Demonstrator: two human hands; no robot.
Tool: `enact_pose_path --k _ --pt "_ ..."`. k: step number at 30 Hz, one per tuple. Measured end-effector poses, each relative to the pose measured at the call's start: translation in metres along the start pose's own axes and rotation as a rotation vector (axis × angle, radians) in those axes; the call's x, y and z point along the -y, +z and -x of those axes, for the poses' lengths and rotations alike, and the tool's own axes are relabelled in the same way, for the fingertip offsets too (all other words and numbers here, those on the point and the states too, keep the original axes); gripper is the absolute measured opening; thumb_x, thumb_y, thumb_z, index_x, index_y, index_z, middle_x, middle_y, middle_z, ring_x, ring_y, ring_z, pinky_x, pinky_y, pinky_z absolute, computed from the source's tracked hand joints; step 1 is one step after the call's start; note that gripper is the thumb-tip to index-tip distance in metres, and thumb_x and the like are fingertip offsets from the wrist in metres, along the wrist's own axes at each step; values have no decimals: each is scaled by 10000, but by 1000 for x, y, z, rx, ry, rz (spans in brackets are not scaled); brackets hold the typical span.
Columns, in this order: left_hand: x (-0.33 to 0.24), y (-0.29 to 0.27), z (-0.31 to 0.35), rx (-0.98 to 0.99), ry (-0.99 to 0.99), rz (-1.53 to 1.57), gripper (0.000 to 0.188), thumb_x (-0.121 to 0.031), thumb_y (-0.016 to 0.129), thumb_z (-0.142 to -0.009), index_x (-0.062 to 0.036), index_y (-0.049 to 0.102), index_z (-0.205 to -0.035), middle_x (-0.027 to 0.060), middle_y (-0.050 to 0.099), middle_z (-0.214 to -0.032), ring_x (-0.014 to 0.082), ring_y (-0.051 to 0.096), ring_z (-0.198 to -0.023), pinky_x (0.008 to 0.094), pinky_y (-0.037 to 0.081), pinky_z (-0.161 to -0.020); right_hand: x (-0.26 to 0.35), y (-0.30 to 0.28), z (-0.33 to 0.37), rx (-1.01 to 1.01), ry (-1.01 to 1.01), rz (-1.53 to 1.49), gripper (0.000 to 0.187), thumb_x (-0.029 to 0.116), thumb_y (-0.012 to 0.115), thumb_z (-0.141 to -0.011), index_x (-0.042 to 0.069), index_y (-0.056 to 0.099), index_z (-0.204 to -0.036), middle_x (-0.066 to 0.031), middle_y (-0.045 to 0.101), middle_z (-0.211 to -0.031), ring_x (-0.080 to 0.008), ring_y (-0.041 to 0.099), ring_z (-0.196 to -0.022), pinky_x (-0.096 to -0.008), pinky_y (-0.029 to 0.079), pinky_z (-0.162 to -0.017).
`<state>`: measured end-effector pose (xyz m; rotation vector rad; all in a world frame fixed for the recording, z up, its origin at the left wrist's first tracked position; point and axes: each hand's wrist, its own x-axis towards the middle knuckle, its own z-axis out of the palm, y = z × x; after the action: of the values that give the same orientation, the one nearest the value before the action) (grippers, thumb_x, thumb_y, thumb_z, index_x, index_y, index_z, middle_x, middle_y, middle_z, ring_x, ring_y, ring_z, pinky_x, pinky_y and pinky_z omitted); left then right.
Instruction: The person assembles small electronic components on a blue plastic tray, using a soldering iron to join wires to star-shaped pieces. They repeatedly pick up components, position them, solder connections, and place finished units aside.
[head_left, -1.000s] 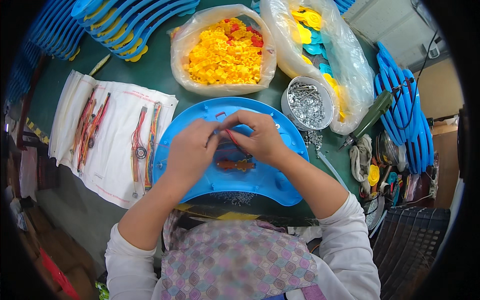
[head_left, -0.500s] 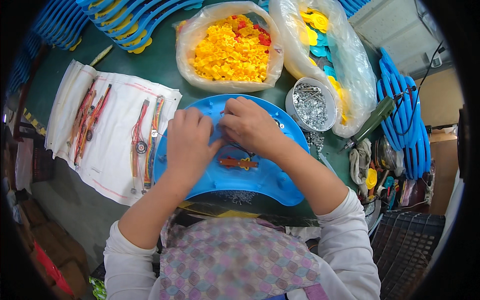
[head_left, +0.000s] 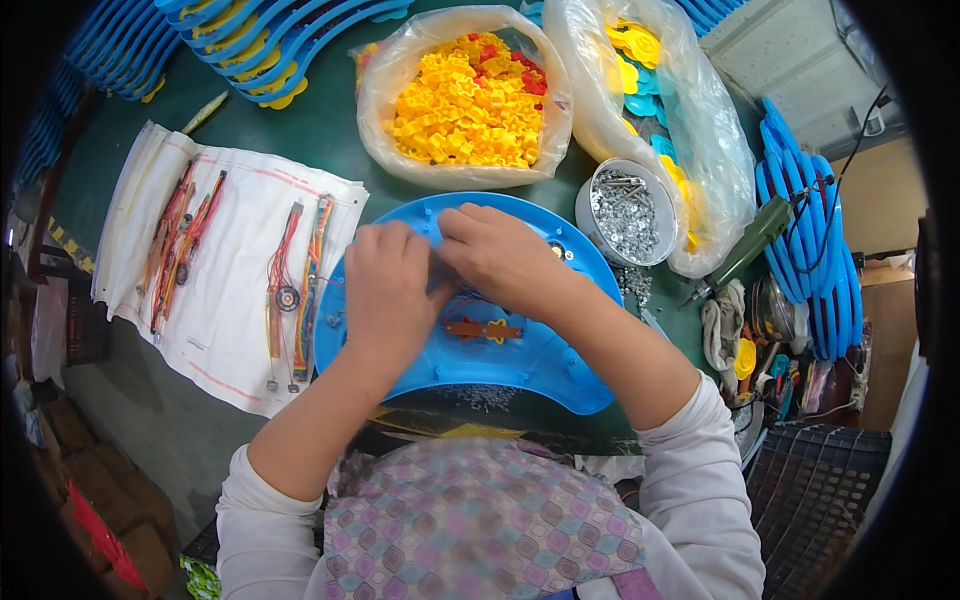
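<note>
A blue plastic curved shell (head_left: pixel 480 372) lies hollow side up on the bench in front of me. My left hand (head_left: pixel 388 285) is over its left part, fingers bent and thumb pointing at the other hand. Close beside it, my right hand (head_left: pixel 498 252) is closed with curled fingers over the far middle of the shell. What the fingertips hold is hidden under the hands. Just below them a brown strip-shaped board (head_left: pixel 468 329) and a yellow star-shaped piece (head_left: pixel 497 331) sit inside the shell. Thin dark wires show beneath my right hand.
On the left, a white cloth (head_left: pixel 225 330) bears wire bundles with a small round speaker (head_left: pixel 288 298). Beyond the shell stands a bag of yellow and red pieces (head_left: pixel 465 110). A bowl of screws (head_left: pixel 625 215), a green electric screwdriver (head_left: pixel 748 240) and stacked blue shells (head_left: pixel 815 230) are at right.
The whole view has shifted slightly. Both hands stay close together over the shell, with small finger movements; the bit of red seen at the right fingertips no longer shows.
</note>
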<state>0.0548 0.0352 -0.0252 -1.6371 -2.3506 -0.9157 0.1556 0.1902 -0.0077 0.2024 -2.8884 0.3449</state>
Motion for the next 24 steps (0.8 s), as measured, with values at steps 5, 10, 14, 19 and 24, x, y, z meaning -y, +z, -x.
enact_pose_path --k 5,10,14,19,24 --pt "-3 -2 0 38 40 10 270 -128 840 -696 -64 654 -881 87 562 -975 308 535 -975 440 430 -808 -4 -3 10 38 168 -32 60 105 705 -808 81 687 -860 -76 603 -975 -268 597 -972 -374 536 -835" --pt "-7 -1 -2 92 124 -34 192 -112 813 -733 -51 705 -880 88 565 -1000 297 538 -994 421 434 -830 -14 -6 30 -187 339 -114 121 84 763 -788 106 691 -883 -66 608 -968 -279 588 -968 -381 505 -842" --pt "-18 -10 -10 192 125 -145 223 -119 821 -717 -49 696 -888 105 562 -1008 294 541 -1005 409 446 -844 -17 -7 35 -318 354 -52 160 55 788 -755 108 688 -868 -66 602 -991 -293 564 -997 -410 474 -889" --pt "-20 0 -30 215 136 7 401 -74 863 -650 -45 652 -990 118 552 -1046 313 525 -1045 414 462 -906 -20 9 37 -355 355 -105 163 114 818 -731 122 702 -844 -38 586 -976 -270 551 -1016 -409 427 -867" --pt "-10 20 -25 245 83 103 469 -41 864 -607 -58 633 -1015 114 548 -1074 324 522 -1055 420 463 -932 -16 2 40 -279 345 -96 185 67 789 -753 102 703 -913 -63 581 -997 -291 561 -1014 -409 455 -904"
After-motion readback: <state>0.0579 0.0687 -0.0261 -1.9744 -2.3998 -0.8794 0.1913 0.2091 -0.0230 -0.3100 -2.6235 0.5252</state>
